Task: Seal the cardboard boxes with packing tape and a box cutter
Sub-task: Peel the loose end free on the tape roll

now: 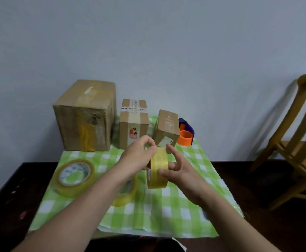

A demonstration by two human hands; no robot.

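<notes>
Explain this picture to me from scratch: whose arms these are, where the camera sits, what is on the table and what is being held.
There is no machine here. A person wears one camera on the head, looking forward and down, so the two bare arms reaching in from the bottom are their own.

The right hand holds a yellow tape roll on edge above the table, and the left hand pinches at its top rim, probably searching for the tape's loose end.

A green checked cloth covers part of the dark table. At the back stand three cardboard boxes: a large box, a medium box and a small box. Beside the small one lies an orange and purple tape dispenser. A big clear tape roll lies flat at left, and another roll lies partly hidden under the left arm.
</notes>
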